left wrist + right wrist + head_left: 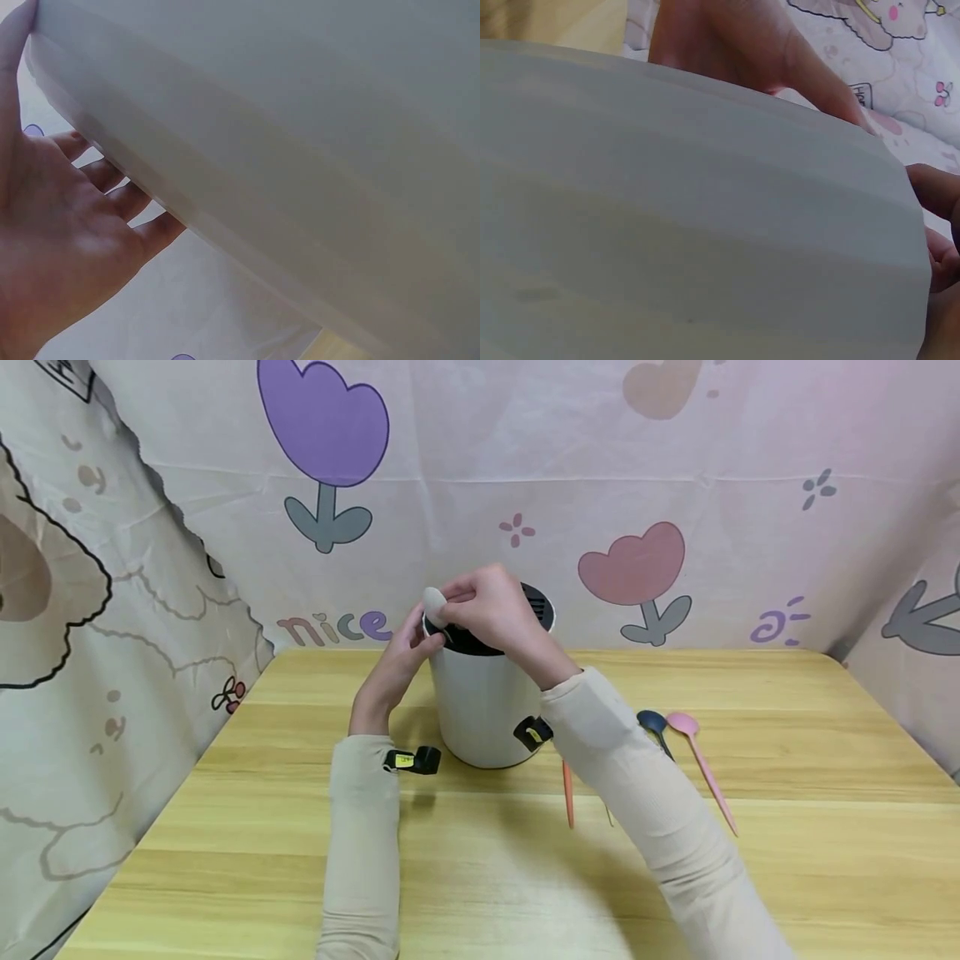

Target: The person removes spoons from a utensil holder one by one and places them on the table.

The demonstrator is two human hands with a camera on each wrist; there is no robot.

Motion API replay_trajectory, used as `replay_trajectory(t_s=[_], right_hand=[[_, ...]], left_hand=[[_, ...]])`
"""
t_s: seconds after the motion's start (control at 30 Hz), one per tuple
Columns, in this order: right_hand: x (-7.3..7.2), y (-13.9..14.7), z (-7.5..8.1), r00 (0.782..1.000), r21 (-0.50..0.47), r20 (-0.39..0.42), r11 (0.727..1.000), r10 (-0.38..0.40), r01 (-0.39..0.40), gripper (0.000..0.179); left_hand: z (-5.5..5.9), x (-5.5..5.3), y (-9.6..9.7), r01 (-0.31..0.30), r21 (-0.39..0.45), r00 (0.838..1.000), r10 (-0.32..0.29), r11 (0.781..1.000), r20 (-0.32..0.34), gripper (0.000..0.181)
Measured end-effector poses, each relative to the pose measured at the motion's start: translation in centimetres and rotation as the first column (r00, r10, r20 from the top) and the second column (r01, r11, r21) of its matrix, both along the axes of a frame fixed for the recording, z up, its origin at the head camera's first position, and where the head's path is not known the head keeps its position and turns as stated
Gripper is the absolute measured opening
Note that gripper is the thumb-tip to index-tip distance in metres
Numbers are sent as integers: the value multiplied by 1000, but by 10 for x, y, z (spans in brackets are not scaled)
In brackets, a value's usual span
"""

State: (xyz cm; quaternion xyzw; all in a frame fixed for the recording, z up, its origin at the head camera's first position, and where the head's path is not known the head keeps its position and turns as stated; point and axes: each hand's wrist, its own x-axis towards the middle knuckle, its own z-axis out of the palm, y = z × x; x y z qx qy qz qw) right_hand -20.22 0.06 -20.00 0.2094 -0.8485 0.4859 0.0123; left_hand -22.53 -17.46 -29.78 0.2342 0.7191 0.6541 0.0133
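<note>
A tall white ribbed utensil holder stands upright, its round black top slotted. My right hand is over the top and pinches a small pale grey spoon by its rounded head, at the holder's left edge. The spoon's handle is hidden. My left hand holds the holder's upper left side, thumb at the front near the rim. In the left wrist view its fingers reach round the white wall, tips hidden behind it. The right wrist view is mostly filled by the holder's wall.
Right of the holder, a dark blue spoon and a pink spoon lie on the wooden table. An orange handle sits nearer, partly covered by the right sleeve. A printed curtain hangs behind.
</note>
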Motion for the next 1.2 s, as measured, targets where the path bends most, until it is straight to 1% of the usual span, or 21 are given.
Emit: replay_trajectory(t_s=[0.1, 0.3, 0.37, 0.53, 0.67, 0.8, 0.9, 1.03, 1.2], right_hand=[[2, 3, -1, 1000, -57, 5, 998, 7, -7, 19], [6, 10, -2, 999, -134, 35, 991, 9, -5, 18], [5, 14, -2, 999, -158, 37, 988, 10, -4, 18], [-1, 21, -5, 999, -210, 7, 977, 36, -33, 21], [-4, 28, -5, 1000, -218, -10, 976, 24, -25, 24], [-4, 34, -2, 1000, -221, -19, 975, -4, 0, 24], [-4, 38, 1, 999, -216, -31, 976, -14, 7, 25], [-4, 42, 7, 998, -211, -55, 977, -8, -4, 25], [-1, 45, 17, 997, -215, -78, 976, 13, -29, 23]], left_hand=[[0, 0, 0, -7, -7, 1000, 7, 1000, -1, 121], [-3, -1, -1, -11, -8, 1000, 11, 1000, -1, 121], [-3, -1, -1, -18, -13, 1000, 18, 1000, -4, 121], [-2, -1, 0, -46, -27, 999, 46, 999, 2, 124], [-1, -2, 0, -51, -29, 999, 51, 998, -1, 124], [0, -4, 2, -38, -10, 999, 38, 999, -27, 120], [0, -5, 2, -37, -4, 999, 36, 999, -34, 119], [-1, -4, 2, -46, -3, 999, 46, 999, -28, 122], [-1, -5, 1, -41, 4, 999, 41, 999, -32, 121]])
